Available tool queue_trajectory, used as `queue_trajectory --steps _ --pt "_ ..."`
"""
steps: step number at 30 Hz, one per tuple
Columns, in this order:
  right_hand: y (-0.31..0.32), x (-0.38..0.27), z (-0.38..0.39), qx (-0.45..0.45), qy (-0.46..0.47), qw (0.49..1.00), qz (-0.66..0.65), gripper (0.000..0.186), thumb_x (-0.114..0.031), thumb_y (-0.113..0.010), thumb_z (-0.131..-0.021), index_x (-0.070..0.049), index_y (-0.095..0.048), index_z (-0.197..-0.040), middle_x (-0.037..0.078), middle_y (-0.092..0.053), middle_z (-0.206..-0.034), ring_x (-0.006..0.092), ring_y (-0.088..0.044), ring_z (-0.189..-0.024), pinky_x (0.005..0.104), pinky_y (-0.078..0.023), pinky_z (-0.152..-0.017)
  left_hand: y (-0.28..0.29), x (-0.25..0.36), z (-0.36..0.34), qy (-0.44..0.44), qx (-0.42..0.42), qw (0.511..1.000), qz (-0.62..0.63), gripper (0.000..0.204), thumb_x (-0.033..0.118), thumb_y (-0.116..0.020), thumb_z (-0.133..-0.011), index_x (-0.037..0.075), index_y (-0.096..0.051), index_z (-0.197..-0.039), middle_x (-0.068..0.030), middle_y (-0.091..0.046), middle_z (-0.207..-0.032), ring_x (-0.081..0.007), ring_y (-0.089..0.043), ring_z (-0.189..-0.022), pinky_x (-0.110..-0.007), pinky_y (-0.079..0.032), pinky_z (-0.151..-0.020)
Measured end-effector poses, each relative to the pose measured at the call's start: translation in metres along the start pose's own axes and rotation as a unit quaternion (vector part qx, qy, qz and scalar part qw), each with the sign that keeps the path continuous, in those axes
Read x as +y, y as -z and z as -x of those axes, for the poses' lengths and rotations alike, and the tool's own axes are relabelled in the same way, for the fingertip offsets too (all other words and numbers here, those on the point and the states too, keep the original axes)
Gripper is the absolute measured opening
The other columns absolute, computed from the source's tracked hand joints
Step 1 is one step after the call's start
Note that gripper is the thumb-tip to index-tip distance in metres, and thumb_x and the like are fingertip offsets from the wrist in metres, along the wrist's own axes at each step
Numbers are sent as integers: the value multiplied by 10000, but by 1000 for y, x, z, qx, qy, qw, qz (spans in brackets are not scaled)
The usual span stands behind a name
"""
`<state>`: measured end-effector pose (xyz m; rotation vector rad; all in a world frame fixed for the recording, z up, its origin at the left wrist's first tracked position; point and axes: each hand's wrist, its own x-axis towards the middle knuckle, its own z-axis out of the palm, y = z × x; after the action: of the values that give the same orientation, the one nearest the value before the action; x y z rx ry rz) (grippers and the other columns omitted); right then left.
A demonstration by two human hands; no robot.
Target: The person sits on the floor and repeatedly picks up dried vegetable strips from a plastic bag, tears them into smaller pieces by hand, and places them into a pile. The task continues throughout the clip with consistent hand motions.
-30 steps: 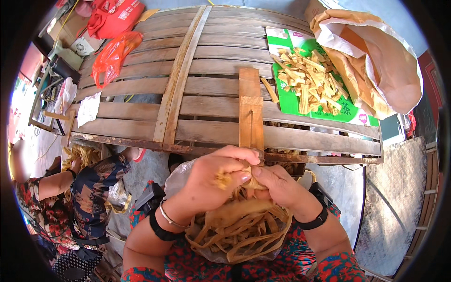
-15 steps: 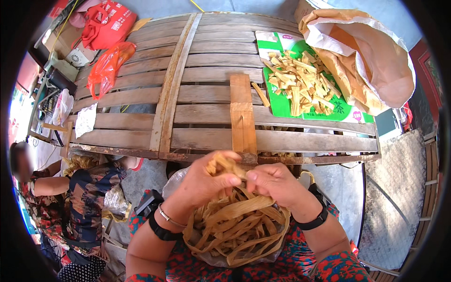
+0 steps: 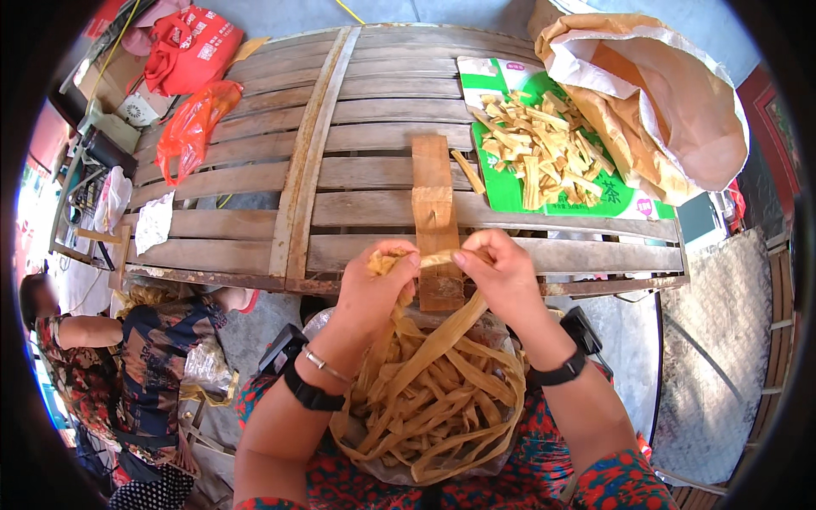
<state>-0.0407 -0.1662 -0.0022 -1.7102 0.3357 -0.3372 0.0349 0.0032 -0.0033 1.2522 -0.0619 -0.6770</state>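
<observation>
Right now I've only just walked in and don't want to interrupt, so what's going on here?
A person's left hand and right hand hold a tan strip between their fingers, near a wooden block. More strips fill the bag below. Short pieces lie on a green sheet on the table, beside an open sack.

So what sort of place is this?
Probably a small, simple workspace, maybe at someone's home. You can tell from the worn slatted table, the long tan strips heaped at the person's lap, and the pile of short pieces on a green sheet.
</observation>
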Motion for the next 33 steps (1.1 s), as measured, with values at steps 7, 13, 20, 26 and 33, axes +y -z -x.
queue_trajectory --steps 7,13,20,26,33 --pt "4 11 5 49 57 992 105 152 -148 -699 -862 -50 -590 -821 1 -603 -730 81 -540 -639 240 -449 -583 17 3 -1 -20 91 981 -170 205 223 -705 -868 62 -584 -830 18 -535 -635 -63 -463 -508 -231 -356 -440" --pt "38 -42 19 -98 -116 826 -542 114 -203 -601 -916 -116 -534 -946 -85 -403 -599 31 -354 -448 181 -344 -437 20 27 18 -78 45 985 -144 210 243 -660 -904 39 -619 -928 0 -566 -631 -83 -516 -533 -231 -413 -493" --pt "106 -110 22 -269 156 683 -660 57 -59 -640 -857 -78 -630 -804 10 -556 -539 45 -379 -368 195 -225 -367 12 43 33 -59 -38 984 -164 188 175 -624 -924 -6 -635 -973 -52 -649 -783 -103 -576 -651 -235 -454 -581" --pt "41 -55 41 -226 -16 974 8 74 -41 -727 -799 -65 -660 -819 2 -638 -702 61 -584 -615 223 -448 -520 -5 35 45 -93 -86 969 -212 228 196 -602 -936 -24 -661 -941 -6 -640 -779 -87 -578 -700 -260 -471 -629" --pt "8 -61 44 -229 324 885 242 170 -193 -723 -738 -132 -565 -748 31 -590 -686 248 -610 -629 359 -477 -529 -24 19 62 149 -36 988 -16 182 137 -586 -908 -23 -672 -921 -25 -665 -868 -74 -586 -763 -238 -477 -636"
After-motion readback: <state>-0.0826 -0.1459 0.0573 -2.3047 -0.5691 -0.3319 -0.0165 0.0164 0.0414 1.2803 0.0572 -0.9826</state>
